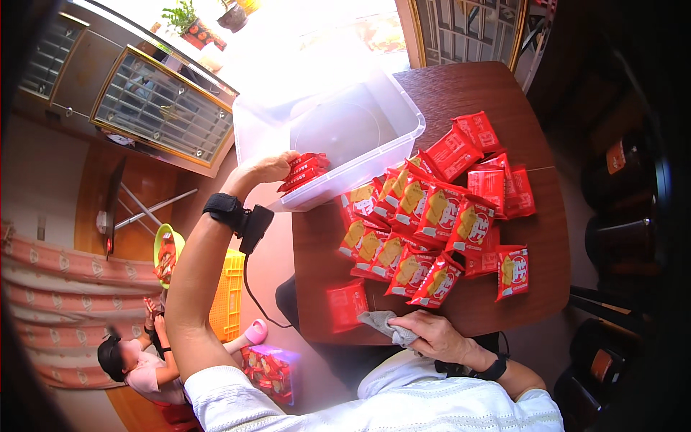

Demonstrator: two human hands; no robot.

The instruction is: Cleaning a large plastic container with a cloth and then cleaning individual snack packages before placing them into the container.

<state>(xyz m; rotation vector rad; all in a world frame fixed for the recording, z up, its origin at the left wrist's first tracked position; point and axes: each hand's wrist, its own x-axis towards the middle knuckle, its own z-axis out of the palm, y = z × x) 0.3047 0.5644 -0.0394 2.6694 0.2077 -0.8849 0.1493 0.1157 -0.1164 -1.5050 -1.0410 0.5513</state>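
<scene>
Far left, another person point(137, 363) sat on the floor beside a yellow crate point(229, 294). The left hand point(270, 169) pinched a small stack of red packets point(304, 171) at the rim of the clear bin point(374, 144), long axis roughly level, free ends aimed right into the bin. The right hand point(439, 337) was curled on a grey cloth point(389, 325) at the table point(461, 93) edge. Further right, a pile of red snack packs point(439, 223) lay loose.

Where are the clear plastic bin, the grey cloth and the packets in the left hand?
clear plastic bin point(403, 124): head view, right rim.
grey cloth point(389, 325): head view, fold beside right hand.
red packets point(305, 171): head view, stack's middle, in left hand.
</scene>
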